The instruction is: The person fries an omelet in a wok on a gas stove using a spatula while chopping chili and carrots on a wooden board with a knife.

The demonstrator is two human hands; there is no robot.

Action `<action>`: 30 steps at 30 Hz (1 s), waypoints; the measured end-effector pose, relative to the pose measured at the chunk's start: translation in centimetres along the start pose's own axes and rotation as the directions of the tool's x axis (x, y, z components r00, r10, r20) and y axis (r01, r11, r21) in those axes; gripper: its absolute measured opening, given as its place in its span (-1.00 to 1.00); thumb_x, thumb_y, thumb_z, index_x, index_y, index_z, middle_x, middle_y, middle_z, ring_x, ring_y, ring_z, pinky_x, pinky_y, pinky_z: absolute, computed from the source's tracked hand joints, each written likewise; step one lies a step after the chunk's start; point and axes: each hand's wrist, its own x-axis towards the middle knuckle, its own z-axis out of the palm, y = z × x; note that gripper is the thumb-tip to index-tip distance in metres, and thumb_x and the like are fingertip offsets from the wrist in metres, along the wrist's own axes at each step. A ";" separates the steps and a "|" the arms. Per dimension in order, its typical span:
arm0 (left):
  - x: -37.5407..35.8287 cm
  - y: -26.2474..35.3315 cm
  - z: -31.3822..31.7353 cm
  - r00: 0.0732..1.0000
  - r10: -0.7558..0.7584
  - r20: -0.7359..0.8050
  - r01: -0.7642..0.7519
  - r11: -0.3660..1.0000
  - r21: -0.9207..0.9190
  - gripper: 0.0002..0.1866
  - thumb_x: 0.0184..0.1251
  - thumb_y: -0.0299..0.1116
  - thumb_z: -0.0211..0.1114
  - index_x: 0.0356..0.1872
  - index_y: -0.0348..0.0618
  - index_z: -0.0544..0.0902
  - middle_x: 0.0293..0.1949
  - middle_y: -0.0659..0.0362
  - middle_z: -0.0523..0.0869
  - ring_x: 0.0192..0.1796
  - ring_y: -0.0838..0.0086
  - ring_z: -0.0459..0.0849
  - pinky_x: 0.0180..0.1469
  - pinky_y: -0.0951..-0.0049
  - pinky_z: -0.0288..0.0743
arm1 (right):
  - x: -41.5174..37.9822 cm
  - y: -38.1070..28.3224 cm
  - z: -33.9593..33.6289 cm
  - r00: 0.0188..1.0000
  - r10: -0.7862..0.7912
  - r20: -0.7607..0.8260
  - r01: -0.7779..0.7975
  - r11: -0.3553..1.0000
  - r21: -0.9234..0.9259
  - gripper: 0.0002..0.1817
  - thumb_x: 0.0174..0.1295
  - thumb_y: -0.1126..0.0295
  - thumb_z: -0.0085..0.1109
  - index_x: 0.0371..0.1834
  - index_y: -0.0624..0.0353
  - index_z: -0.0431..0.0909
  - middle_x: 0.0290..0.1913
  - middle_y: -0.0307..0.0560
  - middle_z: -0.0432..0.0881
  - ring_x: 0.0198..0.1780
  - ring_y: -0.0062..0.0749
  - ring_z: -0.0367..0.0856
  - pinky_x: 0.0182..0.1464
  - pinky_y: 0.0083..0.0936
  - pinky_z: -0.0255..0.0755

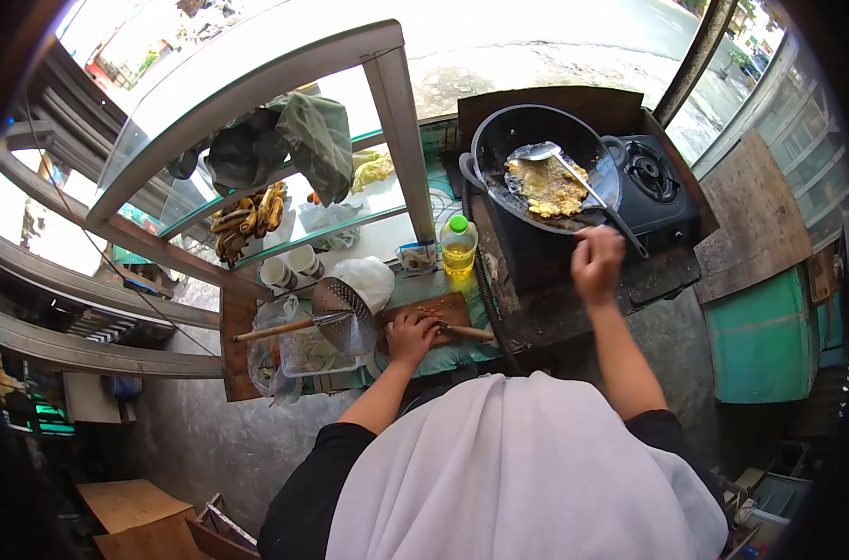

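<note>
A dark wok (499, 140) stands on the gas stove, with a yellow-brown fried piece (553, 194) in it. Across the food lies a metal spatula (583, 179), its black handle over the wok's near rim. My right hand (597, 264) is raised just below the wok near that handle, its fingers curled; whether they hold anything is too blurred to tell. On a wooden cutting board (454, 306) rests my left hand (412, 337), fingers down, beside a knife's wooden handle (468, 331). The knife's blade is mostly hidden.
An oil bottle (458, 254) with a green cap stands between board and stove (662, 215). Left of the board are a perforated ladle (336, 303), a plastic bag (366, 280) and cups (277, 273). Bananas (249, 219) lie behind the glass case's frame (401, 131).
</note>
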 end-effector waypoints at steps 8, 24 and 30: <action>0.8 4.0 -1.0 0.997 -0.049 -0.066 0.041 0.993 -0.113 -0.76 0.15 -0.11 0.35 -0.15 0.19 0.73 -0.08 0.32 0.68 0.04 0.33 0.56 0.00 0.19 0.36 | 1.8 13.3 -2.5 0.787 0.410 0.461 -0.192 0.873 -0.448 -0.29 0.13 0.30 0.27 0.37 -0.18 0.19 -0.05 0.06 0.56 -0.01 0.04 0.61 -0.02 -0.02 0.47; 4.2 7.5 -3.3 0.978 -0.123 -0.166 0.077 0.964 -0.256 -0.83 0.22 -0.16 0.33 -0.25 0.07 0.74 -0.15 0.31 0.69 -0.01 0.30 0.58 0.05 0.23 0.37 | 7.6 15.9 -9.3 0.812 0.283 0.510 -0.139 0.943 -0.302 -0.58 0.31 0.34 0.06 0.22 0.16 0.33 -0.27 0.38 0.64 -0.15 0.32 0.60 -0.09 0.09 0.44; 4.7 7.5 -3.4 0.979 -0.109 -0.169 0.055 0.953 -0.297 -0.83 0.23 -0.16 0.32 -0.26 0.05 0.74 -0.15 0.30 0.68 -0.01 0.29 0.57 0.06 0.22 0.37 | 6.2 16.3 -8.9 0.757 0.288 0.587 -0.099 0.938 -0.333 -0.42 0.34 0.39 -0.04 0.45 0.01 0.13 -0.27 0.29 0.66 -0.30 0.18 0.65 -0.24 0.02 0.49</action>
